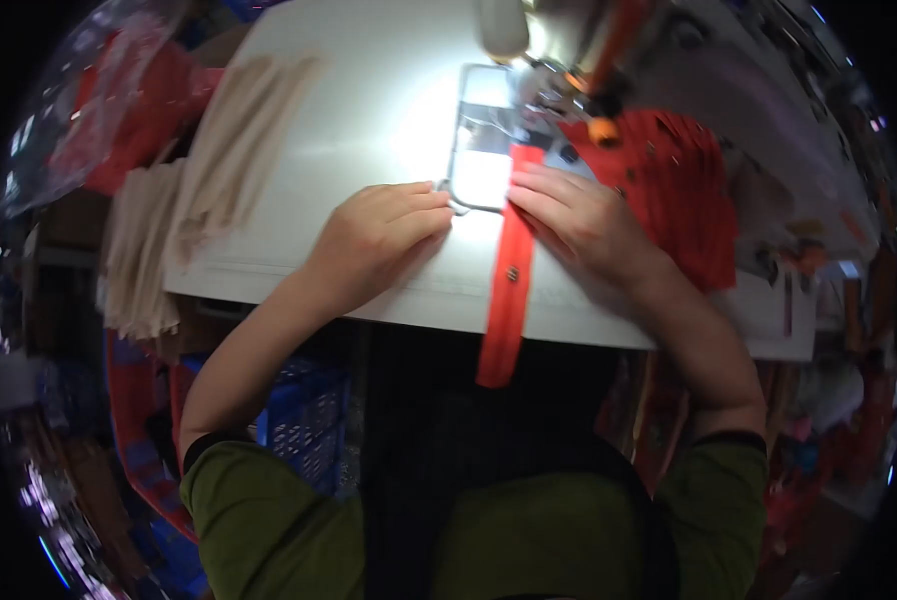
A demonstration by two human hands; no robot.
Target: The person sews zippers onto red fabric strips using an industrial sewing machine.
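Note:
A red zipper strip runs from the sewing machine's needle area down over the table's front edge, a small metal slider on it. My right hand lies on the strip's right side, its fingertips pressed together on the red tape close to the machine. To the left, my left hand rests on the white table with its fingers lying flat, the tips at the lower left corner of a metal-framed plate. Nothing shows in that hand.
Beige strips lie in a bundle at the table's left, some hanging over the edge. A pile of red zipper strips is at the right. Red material in clear plastic stands at the upper left. A blue crate is below the table.

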